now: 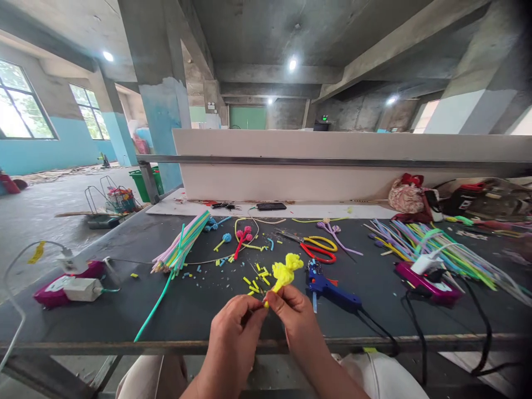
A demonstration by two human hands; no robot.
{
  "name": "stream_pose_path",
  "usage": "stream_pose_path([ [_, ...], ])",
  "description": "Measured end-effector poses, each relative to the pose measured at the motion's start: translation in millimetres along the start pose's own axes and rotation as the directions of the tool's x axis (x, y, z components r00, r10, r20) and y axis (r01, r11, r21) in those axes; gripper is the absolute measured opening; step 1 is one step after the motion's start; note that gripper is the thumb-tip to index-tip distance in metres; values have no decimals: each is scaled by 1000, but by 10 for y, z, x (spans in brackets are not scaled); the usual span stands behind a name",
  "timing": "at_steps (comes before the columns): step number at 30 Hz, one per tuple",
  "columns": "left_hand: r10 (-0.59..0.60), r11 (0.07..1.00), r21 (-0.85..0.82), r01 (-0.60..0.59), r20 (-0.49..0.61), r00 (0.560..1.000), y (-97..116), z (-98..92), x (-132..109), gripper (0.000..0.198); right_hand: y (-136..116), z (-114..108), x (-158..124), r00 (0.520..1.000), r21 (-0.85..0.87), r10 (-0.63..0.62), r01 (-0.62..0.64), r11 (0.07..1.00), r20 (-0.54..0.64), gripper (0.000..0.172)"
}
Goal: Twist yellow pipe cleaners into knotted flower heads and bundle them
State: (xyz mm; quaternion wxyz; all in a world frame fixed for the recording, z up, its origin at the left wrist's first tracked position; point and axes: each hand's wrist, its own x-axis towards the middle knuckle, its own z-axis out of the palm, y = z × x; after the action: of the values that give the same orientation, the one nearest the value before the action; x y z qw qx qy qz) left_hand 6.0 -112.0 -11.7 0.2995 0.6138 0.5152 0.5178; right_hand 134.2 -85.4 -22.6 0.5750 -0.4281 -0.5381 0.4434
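Note:
A yellow pipe-cleaner flower (285,270) with fuzzy bunched heads tilts up and to the right above the table's front part. My right hand (297,316) pinches its stem just below the heads. At the stem's lower end my left hand (236,324) is closed in a pinch, its fingertips meeting the right ones; the very tip is hidden. Short yellow cut pieces (260,277) lie just beyond my hands. A blue hot glue gun (334,291) rests to the right, and open scissors (318,249) with red and yellow handles lie behind it.
Pipe-cleaner bundles lie left (183,244) and right (440,249). Red (244,238), blue (226,238) and purple (328,227) pipe-cleaner pieces sit farther back. Purple power strips (52,291) (432,285) flank the work area, cords crossing the right edge. A phone (271,206) lies near the white back panel.

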Motion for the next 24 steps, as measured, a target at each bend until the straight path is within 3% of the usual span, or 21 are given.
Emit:
stream_pose_path([
  [4, -34, 999, 28, 33, 41, 999, 43, 32, 62, 12, -89, 6, -16, 1000, -40, -22, 22, 999, -13, 28],
  [8, -203, 948, -221, 230, 139, 969, -44, 104, 77, 23, -153, 6, -7, 999, -34, 28, -28, 999, -20, 28],
  [10, -294, 811, -433, 394, 280, 914, -95, 137, 56, 30, -163, 5, -13, 998, 11, 69, -69, 998, -1, 29],
  [12, -308, 577, -604, 549, 462, 832, -120, 164, 25, 35, -167, 6, -30, 991, 124, 122, -128, 984, 52, 29],
  [15, -178, 266, -693, 670, 648, 740, -105, 196, -12, 35, -182, 9, -49, 965, 336, 221, -258, 906, 143, 29],
  [17, -106, 165, -680, 714, 708, 698, -90, 206, -17, 35, -195, 4, -39, 947, 400, 265, -317, 860, 181, 28],
  [20, -153, 196, -660, 725, 710, 688, -100, 195, 2, 31, -202, -24, 15, 962, 358, 230, -268, 894, 145, 27],
  [24, -280, 435, -608, 664, 610, 741, -144, 171, 44, 33, -187, -78, 89, 989, 166, 146, -145, 975, 2, 30],
])
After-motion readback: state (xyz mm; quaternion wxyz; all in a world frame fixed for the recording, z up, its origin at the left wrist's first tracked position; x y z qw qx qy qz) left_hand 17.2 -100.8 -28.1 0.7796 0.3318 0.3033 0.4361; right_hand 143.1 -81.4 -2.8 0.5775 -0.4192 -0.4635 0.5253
